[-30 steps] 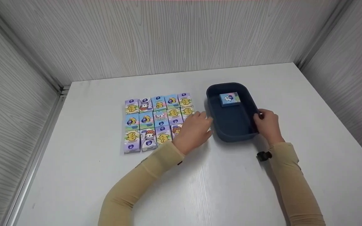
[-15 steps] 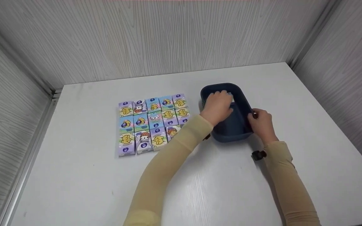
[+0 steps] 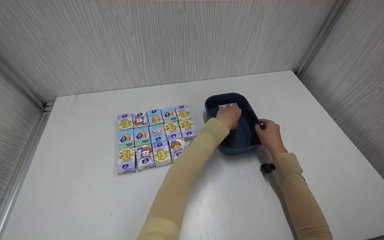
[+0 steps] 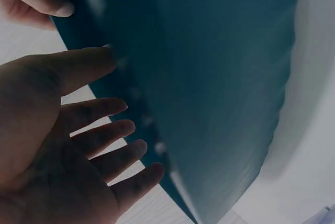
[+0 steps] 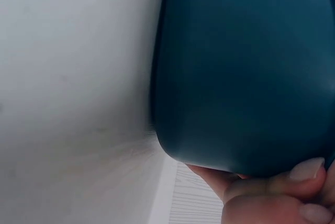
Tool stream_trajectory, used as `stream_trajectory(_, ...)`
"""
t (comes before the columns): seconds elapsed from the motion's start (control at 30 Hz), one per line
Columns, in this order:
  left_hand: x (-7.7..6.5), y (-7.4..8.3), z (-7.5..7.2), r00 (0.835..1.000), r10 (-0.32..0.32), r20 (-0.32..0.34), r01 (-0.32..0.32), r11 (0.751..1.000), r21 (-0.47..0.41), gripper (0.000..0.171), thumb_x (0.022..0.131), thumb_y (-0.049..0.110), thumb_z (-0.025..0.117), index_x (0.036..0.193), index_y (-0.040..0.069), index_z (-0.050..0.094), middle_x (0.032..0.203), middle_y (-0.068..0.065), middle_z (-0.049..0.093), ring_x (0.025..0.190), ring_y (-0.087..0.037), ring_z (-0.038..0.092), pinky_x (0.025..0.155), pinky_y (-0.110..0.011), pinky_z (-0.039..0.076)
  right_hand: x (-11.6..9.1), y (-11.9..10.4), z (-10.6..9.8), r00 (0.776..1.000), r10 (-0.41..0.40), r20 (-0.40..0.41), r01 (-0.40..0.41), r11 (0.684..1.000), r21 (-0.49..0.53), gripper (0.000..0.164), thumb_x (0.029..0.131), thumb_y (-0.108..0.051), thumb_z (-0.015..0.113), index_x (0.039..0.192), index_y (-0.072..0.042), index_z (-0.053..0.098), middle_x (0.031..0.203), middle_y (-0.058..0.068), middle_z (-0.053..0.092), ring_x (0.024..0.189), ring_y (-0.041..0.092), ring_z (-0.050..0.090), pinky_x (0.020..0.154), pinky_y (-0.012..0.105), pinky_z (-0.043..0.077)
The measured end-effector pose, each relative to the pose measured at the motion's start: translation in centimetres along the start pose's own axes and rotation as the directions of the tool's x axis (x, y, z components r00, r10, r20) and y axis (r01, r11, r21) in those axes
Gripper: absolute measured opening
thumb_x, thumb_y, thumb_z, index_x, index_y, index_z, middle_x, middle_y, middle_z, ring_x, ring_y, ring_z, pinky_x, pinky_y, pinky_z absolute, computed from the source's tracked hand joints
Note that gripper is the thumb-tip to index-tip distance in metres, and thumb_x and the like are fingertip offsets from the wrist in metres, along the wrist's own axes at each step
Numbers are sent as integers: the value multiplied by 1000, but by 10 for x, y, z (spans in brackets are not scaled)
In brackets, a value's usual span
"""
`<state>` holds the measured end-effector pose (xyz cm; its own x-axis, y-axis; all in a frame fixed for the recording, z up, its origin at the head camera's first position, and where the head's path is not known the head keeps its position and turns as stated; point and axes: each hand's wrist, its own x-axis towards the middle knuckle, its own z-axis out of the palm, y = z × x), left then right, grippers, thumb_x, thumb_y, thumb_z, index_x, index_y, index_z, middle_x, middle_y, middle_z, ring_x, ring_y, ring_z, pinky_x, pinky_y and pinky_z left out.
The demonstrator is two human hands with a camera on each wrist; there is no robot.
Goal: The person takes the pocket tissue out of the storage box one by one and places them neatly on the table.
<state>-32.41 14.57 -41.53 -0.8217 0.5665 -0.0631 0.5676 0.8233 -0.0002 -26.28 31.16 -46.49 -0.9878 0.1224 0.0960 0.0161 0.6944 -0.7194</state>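
Note:
A dark blue, round-cornered plastic bin (image 3: 240, 151) stands on the white table. Over its inside is my left hand (image 3: 229, 115), its back toward the head camera. In the left wrist view the fingers of this left hand (image 4: 99, 140) are spread and slightly bent, with nothing between them. Just beyond its knuckles, the edge of a small light-blue box (image 3: 223, 106) shows inside the bin; the rest is hidden. My right hand (image 3: 270, 134) grips the bin's right rim, the thumb on the inner side. In the right wrist view, right-hand fingers (image 5: 277, 198) curl at the bin's wall (image 5: 241, 77).
Left of the bin, small cartoon-printed boxes (image 3: 157, 131) in purple and blue lie in three tight rows. My left sleeve (image 3: 185, 170) covers the near right corner of them. Grey wood-grain panels (image 3: 165, 43) enclose the table at the back and sides.
My left hand has moved from beside the boxes rightward into the bin, over the small box there. The right hand keeps its grip on the rim. The whole head view has shifted slightly.

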Motion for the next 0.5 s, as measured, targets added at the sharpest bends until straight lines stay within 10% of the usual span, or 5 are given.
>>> stream_trajectory(0.27, -4, -13, 8, 994, -55, 99, 62, 995, -75, 53, 94, 16, 49, 146, 17, 40, 152, -6, 32, 138, -27, 29, 106, -49, 32, -2, -2, 2, 1000, -2, 2, 2, 1000, -4, 33, 96, -14, 49, 119, 6, 61, 98, 21, 65, 80, 27, 60, 70, 37, 50)
stream_trajectory(0.5, -9, -12, 1, 991, -50, 121, 52, 999, -14, 51, 92, 23, 53, 141, 12, 47, 145, -7, 39, 131, -29, 38, 109, -49, 28, 0, 1, -1, 1000, -18, -18, 18, 1000, 0, 32, 95, -14, 50, 116, 6, 63, 96, 20, 66, 78, 26, 60, 69, 36, 50)
